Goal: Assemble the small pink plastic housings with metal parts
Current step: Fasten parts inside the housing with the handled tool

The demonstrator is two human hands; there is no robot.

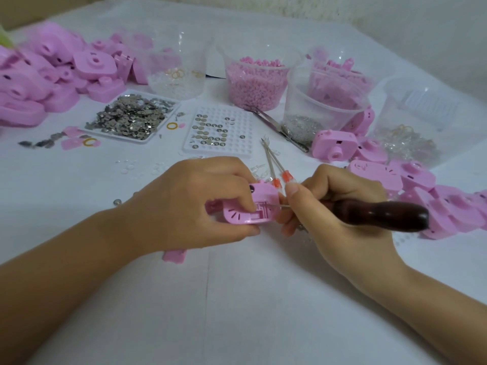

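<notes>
Seating a metal part in a pink housing w/ a pointed tool.
L hand (189, 198) pinches the pink housing (247, 209) just above the desk (237, 299), thumb on the near edge, fingers curled over the far edge, open side facing up. R hand (334, 206) is curled round a dark wooden-handled tool (379, 214); its thin metal tip reaches into the housing's slotted pocket. Step looks like nudging a small contact into place; can't tell if the part is in yet, too small to see. Next move prob. needs a light, steady push w/o slipping, then a fresh piece from the tray of metal bits (131, 119) at far L.
</notes>
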